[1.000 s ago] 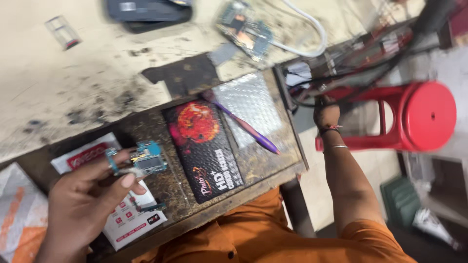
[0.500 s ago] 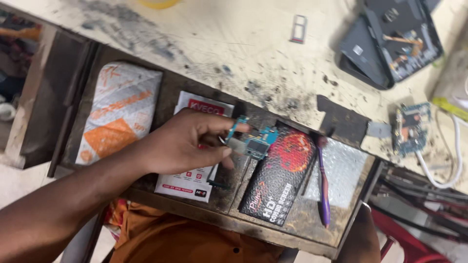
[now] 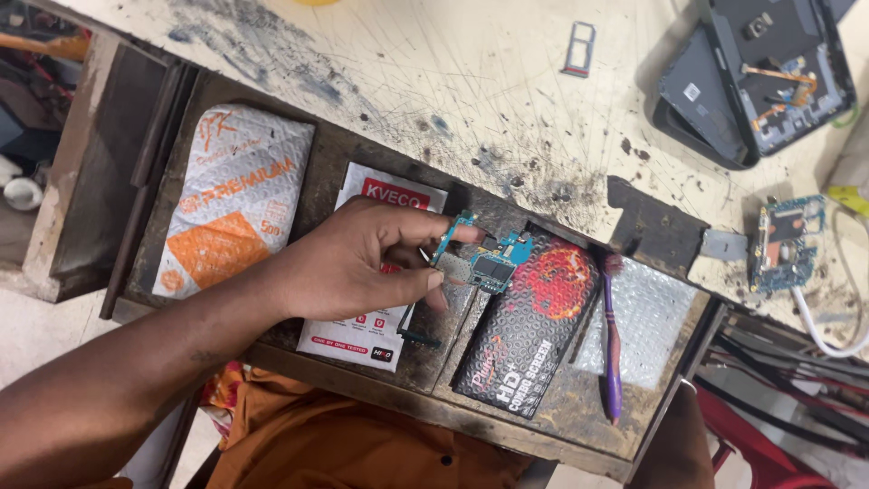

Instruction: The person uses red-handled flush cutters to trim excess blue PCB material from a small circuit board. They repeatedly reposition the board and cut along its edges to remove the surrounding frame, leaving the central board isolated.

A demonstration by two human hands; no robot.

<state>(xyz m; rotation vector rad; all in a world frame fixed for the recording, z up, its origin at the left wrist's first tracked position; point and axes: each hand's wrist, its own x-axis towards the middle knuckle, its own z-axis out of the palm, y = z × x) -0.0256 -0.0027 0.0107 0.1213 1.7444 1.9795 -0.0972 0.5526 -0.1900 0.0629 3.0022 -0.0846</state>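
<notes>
Your left hand [image 3: 362, 267], mid-frame, pinches a small blue circuit board [image 3: 484, 263] between thumb and fingers over the open drawer [image 3: 407, 394], just above a black screen box [image 3: 534, 326] lying beside a purple toothbrush [image 3: 612, 349], while your right hand stays hidden at the lower right edge.

circuit board [image 3: 484, 263] | blue-green w/ metal shields | tilted, pinched | above open drawer, over black-red packet [image 3: 529, 335]
</notes>
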